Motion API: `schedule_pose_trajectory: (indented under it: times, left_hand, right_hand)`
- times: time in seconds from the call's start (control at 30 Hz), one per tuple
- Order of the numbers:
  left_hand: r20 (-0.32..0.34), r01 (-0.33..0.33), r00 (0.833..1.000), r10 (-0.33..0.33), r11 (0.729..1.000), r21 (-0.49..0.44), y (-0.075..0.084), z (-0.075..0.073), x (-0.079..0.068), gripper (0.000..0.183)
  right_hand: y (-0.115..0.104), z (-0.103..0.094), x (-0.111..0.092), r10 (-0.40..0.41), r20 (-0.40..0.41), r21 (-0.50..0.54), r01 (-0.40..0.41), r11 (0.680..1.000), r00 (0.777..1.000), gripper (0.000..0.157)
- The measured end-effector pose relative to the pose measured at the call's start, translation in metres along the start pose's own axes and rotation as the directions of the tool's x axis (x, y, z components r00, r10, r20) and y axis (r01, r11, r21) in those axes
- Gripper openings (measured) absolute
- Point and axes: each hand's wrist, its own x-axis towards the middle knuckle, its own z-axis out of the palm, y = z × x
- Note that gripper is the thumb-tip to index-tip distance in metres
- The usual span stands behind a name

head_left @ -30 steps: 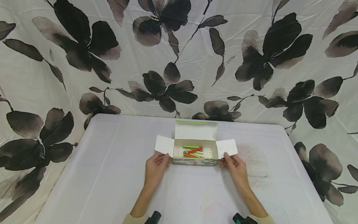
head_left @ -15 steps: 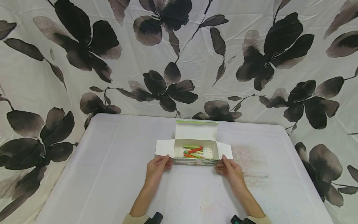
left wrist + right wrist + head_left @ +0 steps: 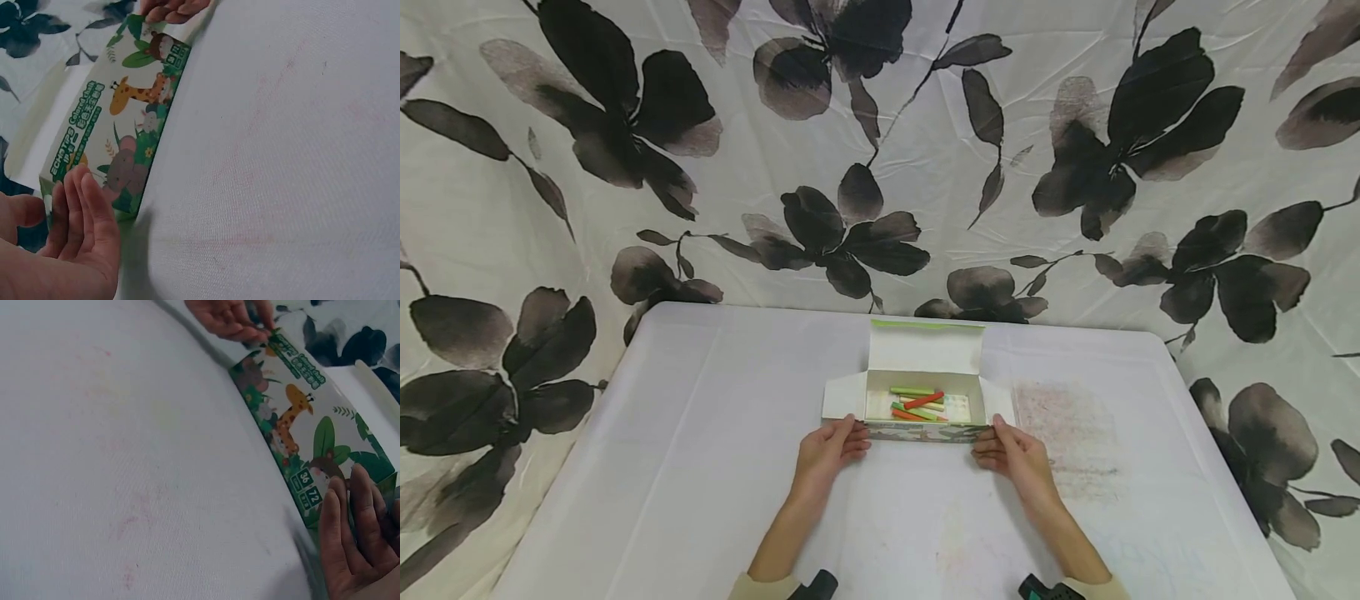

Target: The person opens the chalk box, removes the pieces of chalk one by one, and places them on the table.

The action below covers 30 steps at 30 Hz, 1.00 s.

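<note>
An open chalk box [image 3: 925, 432], printed with cartoon animals and lettering [image 3: 128, 100], sits on the table with its lid [image 3: 925, 347] raised at the back. Inside lie several chalk sticks [image 3: 923, 401], green, red, orange and pale yellow. My left hand [image 3: 826, 454] holds the box's front left corner, thumb at the end and fingers along the front face. At the front right corner, my right hand [image 3: 1018, 458] grips likewise, its fingers over the printed front in the right wrist view. White side flaps [image 3: 846, 396] stick out at both ends, the right one partly behind the thumb.
A white cloth covers the table [image 3: 722, 400], with reddish-brown chalk smudges [image 3: 1067, 433] right of the box. Behind hangs a floral curtain [image 3: 880, 167]. Dark wrist devices [image 3: 1051, 587] sit at both cuffs near the bottom edge.
Both hands have shifted inward, from beside the flaps to the box's front corners, fingers now over the front. The side flaps, the right one most, stand out less widely. The chalk sticks stay put.
</note>
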Motion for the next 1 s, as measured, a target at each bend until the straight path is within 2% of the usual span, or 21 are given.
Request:
schedule_pose_trajectory:
  times: [0.17, 0.3, 0.43, 0.73, 1.0]
  left_hand:
    - [-0.032, -0.007, 0.999, 0.01, 0.996, 0.087, 0.002, 0.007, -0.005, 0.046]
    - [-0.011, -0.013, 1.0, 0.015, 0.992, 0.125, 0.002, 0.015, -0.008, 0.049]
    - [0.022, 0.014, 1.0, -0.017, 0.991, 0.132, 0.003, 0.022, -0.008, 0.053]
    - [0.073, 0.072, 0.994, -0.08, 0.991, 0.11, 0.0, 0.032, -0.005, 0.061]
    - [0.119, 0.132, 0.983, -0.137, 0.99, 0.045, -0.001, 0.033, -0.002, 0.062]
  right_hand:
    - [-0.007, -0.005, -0.005, -0.093, 0.014, -0.094, 0.094, 0.991, 0.996, 0.056]
    - [-0.015, -0.007, -0.007, -0.156, 0.064, -0.149, 0.163, 0.975, 0.986, 0.053]
    - [-0.025, -0.006, -0.009, -0.222, 0.136, -0.191, 0.246, 0.95, 0.965, 0.047]
    - [-0.048, 0.002, -0.001, -0.316, 0.279, -0.23, 0.382, 0.895, 0.907, 0.036]
    - [-0.059, 0.012, 0.01, -0.374, 0.32, -0.259, 0.46, 0.849, 0.87, 0.029]
